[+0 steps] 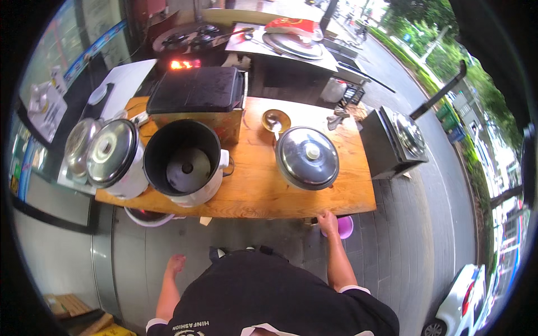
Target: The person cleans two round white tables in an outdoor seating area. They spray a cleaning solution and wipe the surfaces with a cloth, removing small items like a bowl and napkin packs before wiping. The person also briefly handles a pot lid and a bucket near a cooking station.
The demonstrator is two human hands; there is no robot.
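My right hand (328, 222) is at the front edge of the wooden table (252, 196), its fingers curled closed; what they hold, if anything, is hidden. Just beside and below it is a purple basin (346, 225). A round pot with a shiny metal lid (308, 158) sits on the table beyond this hand. My left hand (176, 263) hangs low over the floor, away from the table, with loose fingers and nothing in it. In front of it on the table stands a large uncovered pot (188, 173) with a dark inside and a side handle.
A lidded pot (115, 154) stands at the table's left end. Farther back are a black lidded box (193, 89) and a small bowl with a spoon (276, 120). To the right stands a dark box-shaped unit (386, 143). A white basin (148, 217) is partly under the table.
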